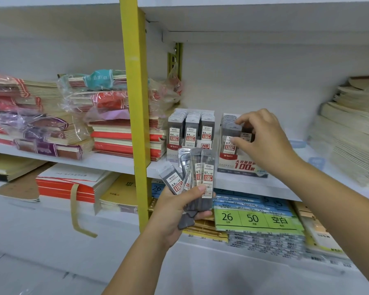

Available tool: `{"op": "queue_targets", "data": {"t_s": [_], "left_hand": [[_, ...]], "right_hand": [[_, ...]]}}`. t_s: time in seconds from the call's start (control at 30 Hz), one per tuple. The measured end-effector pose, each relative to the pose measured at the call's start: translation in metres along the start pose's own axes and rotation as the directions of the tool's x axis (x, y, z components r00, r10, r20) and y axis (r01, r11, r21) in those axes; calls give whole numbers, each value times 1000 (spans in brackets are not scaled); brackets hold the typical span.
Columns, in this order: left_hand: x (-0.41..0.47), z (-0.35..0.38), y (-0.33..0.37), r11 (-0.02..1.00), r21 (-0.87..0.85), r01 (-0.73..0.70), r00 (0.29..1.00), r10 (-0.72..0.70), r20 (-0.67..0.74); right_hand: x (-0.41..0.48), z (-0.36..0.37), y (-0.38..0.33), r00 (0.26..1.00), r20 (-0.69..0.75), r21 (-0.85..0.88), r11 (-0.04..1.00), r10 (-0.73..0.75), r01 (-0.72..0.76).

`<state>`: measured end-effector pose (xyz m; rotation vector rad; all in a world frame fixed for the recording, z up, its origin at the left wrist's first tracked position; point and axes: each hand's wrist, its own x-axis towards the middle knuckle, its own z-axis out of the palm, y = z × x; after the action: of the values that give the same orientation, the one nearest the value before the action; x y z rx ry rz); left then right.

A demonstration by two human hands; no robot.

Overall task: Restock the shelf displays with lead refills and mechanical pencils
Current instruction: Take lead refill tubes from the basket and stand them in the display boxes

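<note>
Left of centre, plastic-wrapped notebook stacks crowd the white shelf. Lower centre, the left hand clamps a loose fan of grey lead-refill cases; one could slip. Right of centre, the right hand pinches one grey refill case into the 0.7 display box; mixing with 0.5 cases seems possible.

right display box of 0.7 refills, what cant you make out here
- Right display box, head view: its right columns are hidden behind the right hand.
- Lead refill case pinched there: label partly covered by the thumb.
- Refill cases fanned in the left hand: lower ends hidden in the palm.
</note>
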<state>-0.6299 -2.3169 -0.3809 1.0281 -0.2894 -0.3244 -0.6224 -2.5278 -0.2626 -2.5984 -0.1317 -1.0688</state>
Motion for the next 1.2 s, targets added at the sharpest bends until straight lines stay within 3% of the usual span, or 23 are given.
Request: {"op": "queue_targets", "data": {"t_s": [0.17, 0.27, 0.33, 0.47, 0.53, 0.63, 0.77, 0.83, 0.93, 1.07, 1.2], "left_hand": [[-4, 3, 1, 1000, 9, 15, 1000, -15, 7], [-6, 7, 6, 1000, 20, 20, 999, -21, 30], [-8, 10, 11, 999, 29, 19, 998, -21, 56], [-7, 19, 17, 998, 59, 9, 995, -15, 99], [-5, 23, 18, 998, 69, 10, 994, -17, 106], [-3, 23, 15, 999, 53, 10, 993, -16, 113], [0, 22, 13, 1000, 28, -2, 998, 0, 62], [2, 22, 15, 999, 35, -29, 999, 27, 40], [5, 23, 18, 997, 49, -56, 998, 55, 23], [10, 25, 16, 997, 58, -53, 998, 52, 19], [14, 27, 14, 997, 59, -48, 999, 47, 25]], "right_hand": [[-7, 0, -2, 999, -25, -50, 999, -22, 21], [-22, -6, -12, 998, -57, 77, 996, -30, 34], [-37, -9, -21, 999, 45, 281, 959, 18, -30], [-58, -6, -38, 921, 375, 571, 758, 102, -317], [-63, -4, -40, 922, 371, 659, 669, 107, -343], [-66, -4, -36, 938, 326, 697, 640, 121, -324], [-51, -19, -19, 939, 216, 769, 546, 268, -333], [-35, -37, -11, 949, 67, 771, 588, 307, -245], [-13, -56, -5, 979, -111, 624, 778, 171, -65], [3, -48, 4, 998, -52, 373, 928, 38, -16], [4, -33, 12, 1000, 1, 308, 951, -7, 6]]}}
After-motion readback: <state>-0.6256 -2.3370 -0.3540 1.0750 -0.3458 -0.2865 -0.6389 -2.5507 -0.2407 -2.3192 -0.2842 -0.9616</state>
